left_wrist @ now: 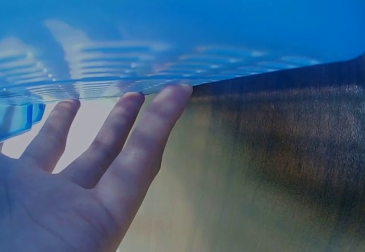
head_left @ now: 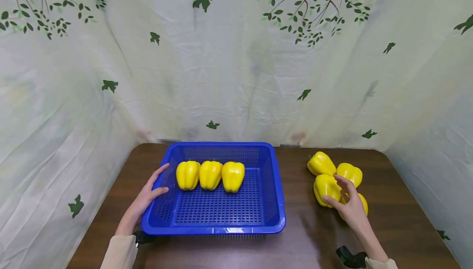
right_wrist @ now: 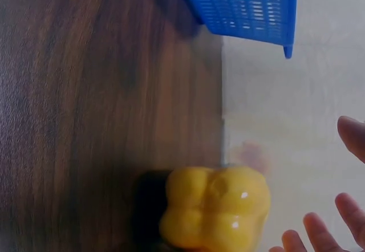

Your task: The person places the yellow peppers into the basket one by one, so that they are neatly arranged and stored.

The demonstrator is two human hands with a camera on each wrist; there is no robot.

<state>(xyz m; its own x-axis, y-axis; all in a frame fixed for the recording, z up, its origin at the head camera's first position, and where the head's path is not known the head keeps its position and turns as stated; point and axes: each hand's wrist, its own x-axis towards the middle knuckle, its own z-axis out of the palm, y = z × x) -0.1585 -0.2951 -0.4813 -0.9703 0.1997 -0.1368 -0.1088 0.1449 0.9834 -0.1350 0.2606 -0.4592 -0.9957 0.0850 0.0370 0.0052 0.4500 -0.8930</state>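
Note:
Three yellow bell peppers [head_left: 210,175] stand in a row at the left back of a blue plastic basket [head_left: 213,230]. My left hand [head_left: 148,195] is at the basket's left side, thumb and index finger lying over the rim. In the left wrist view, straight fingers [left_wrist: 151,135] touch the basket's outer side from below. My right hand [head_left: 351,207] hovers over a cluster of several yellow bell peppers on the table's right. Its thumb and fingers are spread close to the front-left pepper [head_left: 325,190]; contact is unclear. The right wrist view shows one pepper [right_wrist: 217,209] beside the fingers. The front-right pepper [head_left: 363,204] is partly hidden by the hand.
The basket and peppers rest on a dark brown wooden table [head_left: 303,236]. A pale curtain [head_left: 236,76] with printed leaves surrounds its back and sides. Between basket and pepper cluster lies a stretch of bare wood.

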